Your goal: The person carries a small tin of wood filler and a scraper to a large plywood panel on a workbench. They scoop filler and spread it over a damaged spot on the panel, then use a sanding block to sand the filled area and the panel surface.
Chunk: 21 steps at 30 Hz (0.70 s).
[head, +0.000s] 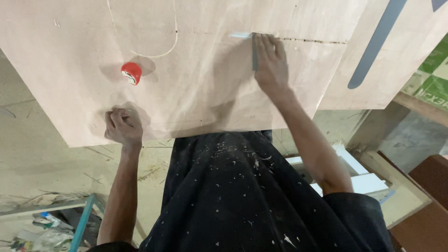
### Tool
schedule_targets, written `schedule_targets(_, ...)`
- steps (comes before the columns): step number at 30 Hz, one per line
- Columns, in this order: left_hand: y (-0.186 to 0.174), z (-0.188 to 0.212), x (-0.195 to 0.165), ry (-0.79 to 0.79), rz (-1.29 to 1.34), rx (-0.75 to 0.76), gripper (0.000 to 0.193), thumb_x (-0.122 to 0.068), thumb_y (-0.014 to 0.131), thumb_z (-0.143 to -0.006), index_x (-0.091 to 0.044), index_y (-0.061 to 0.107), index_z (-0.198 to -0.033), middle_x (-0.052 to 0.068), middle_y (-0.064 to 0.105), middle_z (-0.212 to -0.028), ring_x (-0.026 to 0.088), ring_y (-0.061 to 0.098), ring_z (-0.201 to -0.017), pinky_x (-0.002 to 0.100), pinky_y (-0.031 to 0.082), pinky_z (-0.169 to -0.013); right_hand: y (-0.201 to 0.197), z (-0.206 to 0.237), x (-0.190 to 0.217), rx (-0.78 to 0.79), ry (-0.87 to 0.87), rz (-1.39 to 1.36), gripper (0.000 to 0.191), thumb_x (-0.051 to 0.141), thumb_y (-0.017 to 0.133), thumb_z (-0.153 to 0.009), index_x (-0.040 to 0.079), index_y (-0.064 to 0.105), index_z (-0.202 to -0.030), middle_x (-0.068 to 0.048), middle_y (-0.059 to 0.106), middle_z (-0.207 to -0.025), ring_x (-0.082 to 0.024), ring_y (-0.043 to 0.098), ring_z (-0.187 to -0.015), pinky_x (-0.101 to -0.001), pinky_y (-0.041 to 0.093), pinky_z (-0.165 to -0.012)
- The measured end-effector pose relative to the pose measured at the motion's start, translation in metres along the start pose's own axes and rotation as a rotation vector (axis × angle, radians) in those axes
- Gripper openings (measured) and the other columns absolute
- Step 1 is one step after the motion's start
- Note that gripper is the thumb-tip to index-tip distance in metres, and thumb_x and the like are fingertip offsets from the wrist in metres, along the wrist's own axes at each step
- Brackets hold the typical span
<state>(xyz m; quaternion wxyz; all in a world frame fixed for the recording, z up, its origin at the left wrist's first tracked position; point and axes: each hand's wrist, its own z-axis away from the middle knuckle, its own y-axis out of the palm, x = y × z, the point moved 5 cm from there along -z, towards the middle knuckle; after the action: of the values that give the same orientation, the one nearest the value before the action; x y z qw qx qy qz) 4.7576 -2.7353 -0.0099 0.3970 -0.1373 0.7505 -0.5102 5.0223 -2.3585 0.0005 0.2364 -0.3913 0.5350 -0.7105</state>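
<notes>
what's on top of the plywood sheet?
On the plywood sheet: a red tape roll, left hand fisted, right hand pressing a grey blade. Its tip is blurred.

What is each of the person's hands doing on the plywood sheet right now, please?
Left hand: closed in a fist, resting on the plywood sheet.
Right hand: pressing a flat grey tool against the sheet.

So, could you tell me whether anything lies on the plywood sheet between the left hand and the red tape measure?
Nothing visible does. The left hand rests as a fist near the plywood sheet's near edge, and only bare wood separates it from the red tape measure just beyond. The right hand works off to the side.
</notes>
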Motion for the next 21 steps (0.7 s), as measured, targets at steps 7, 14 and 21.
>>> schedule_targets(7, -0.001, 0.0, -0.001, 0.001, -0.019, 0.021, 0.006, -0.006, 0.065, -0.097, -0.008, 0.059, -0.096, 0.007, 0.056, -0.088, 0.029, 0.063, -0.07, 0.041, 0.048, -0.055, 0.003, 0.007, 0.021, -0.05, -0.004, 0.059, 0.071, -0.012, 0.068, -0.076, -0.011, 0.052, -0.145, -0.028, 0.06, -0.138, -0.043, 0.055, -0.125, -0.0494, 0.049, -0.107)
schedule_targets(14, -0.001, 0.0, 0.0, 0.002, 0.018, 0.018, 0.004, -0.005, 0.061, -0.095, -0.008, 0.06, -0.097, 0.008, 0.057, -0.089, 0.03, 0.064, -0.07, 0.041, 0.048, -0.054, -0.017, -0.009, 0.024, 0.04, 0.024, -0.003, 0.053, -0.01, 0.064, -0.084, -0.01, 0.058, -0.137, -0.024, 0.064, -0.13, -0.04, 0.058, -0.119, -0.0466, 0.048, -0.106)
schedule_targets(21, -0.003, -0.004, -0.001, 0.007, -0.009, -0.003, 0.005, -0.007, 0.061, -0.095, -0.008, 0.061, -0.1, 0.008, 0.061, -0.093, 0.028, 0.066, -0.071, 0.039, 0.051, -0.054, -0.027, 0.0, 0.012, 0.198, 0.125, -0.15, 0.046, -0.011, 0.057, -0.083, -0.007, 0.064, -0.129, -0.025, 0.069, -0.12, -0.043, 0.057, -0.106, -0.0495, 0.047, -0.096)
